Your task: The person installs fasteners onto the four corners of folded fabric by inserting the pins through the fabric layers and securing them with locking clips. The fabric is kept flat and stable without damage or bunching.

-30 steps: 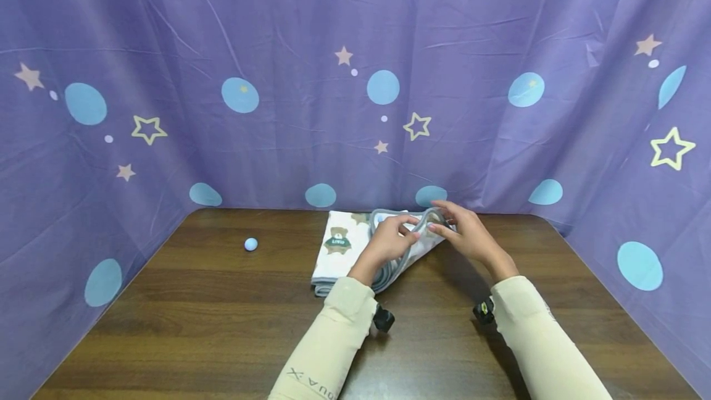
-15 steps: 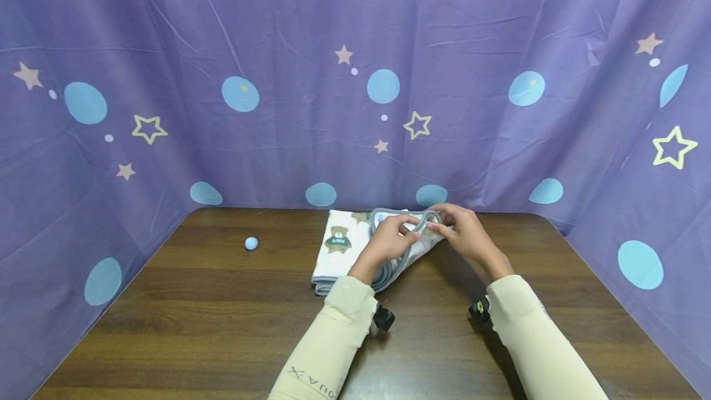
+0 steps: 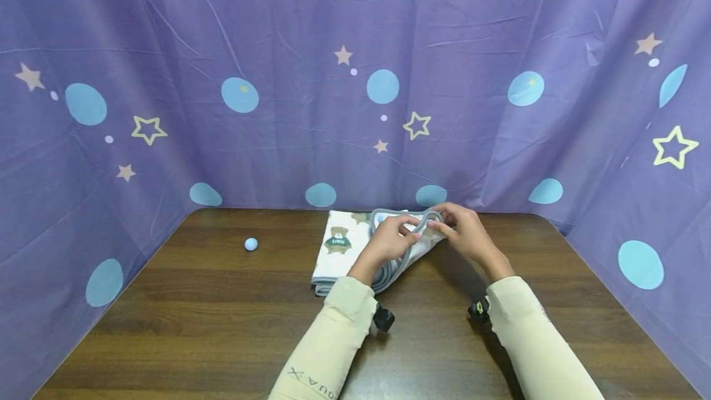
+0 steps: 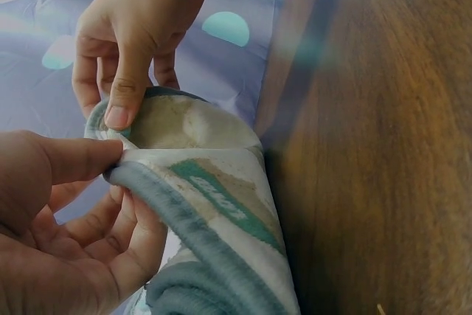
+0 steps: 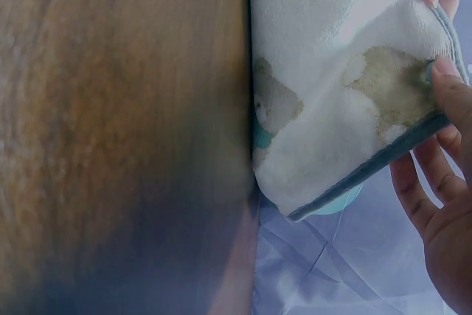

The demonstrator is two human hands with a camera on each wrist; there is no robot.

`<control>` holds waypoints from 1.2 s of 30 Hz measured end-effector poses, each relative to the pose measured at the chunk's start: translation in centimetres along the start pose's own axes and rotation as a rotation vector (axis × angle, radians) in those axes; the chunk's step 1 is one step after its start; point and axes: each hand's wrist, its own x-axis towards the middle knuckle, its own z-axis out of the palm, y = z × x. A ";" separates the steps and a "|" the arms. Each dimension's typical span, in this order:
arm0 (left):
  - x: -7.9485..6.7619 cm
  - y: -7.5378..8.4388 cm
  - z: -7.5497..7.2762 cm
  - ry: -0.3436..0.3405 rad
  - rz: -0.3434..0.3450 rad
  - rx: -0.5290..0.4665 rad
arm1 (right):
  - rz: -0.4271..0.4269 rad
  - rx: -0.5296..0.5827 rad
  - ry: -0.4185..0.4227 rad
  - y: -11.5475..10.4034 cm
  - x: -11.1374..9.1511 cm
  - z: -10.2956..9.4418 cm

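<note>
A white towel (image 3: pixel 338 252) printed with brown bears and edged in grey-green lies folded at the back of the table. Its right part is lifted and bent over. My left hand (image 3: pixel 390 241) pinches the trimmed edge between thumb and fingers. Just to its right, my right hand (image 3: pixel 465 230) pinches the same edge near a corner, thumb on the printed face and fingers behind, as the right wrist view shows. In the left wrist view the towel (image 4: pixel 228 204) curves down from both hands, with rolled layers of trim beneath.
A small pale blue ball (image 3: pixel 251 244) sits on the brown wooden table (image 3: pixel 211 326), left of the towel. A purple curtain (image 3: pixel 311 128) with stars and blue dots hangs right behind the table's back edge and along both sides.
My right hand has shifted slightly left toward the left hand, and the towel edge between them bends into a tighter loop. The left hand and the ball stay in place.
</note>
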 end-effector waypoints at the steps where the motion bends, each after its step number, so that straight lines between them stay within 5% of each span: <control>1: 0.0 0.0 0.0 0.000 -0.001 -0.003 | -0.003 0.000 0.003 0.0 0.0 0.0; 19: -0.4 0.6 0.1 -0.122 -0.033 -0.034 | -0.112 -0.040 0.045 0.1 -0.4 -0.5; 36: -0.5 0.4 -0.4 -0.131 -0.084 -0.095 | -0.250 -0.032 0.070 -0.4 0.0 -0.6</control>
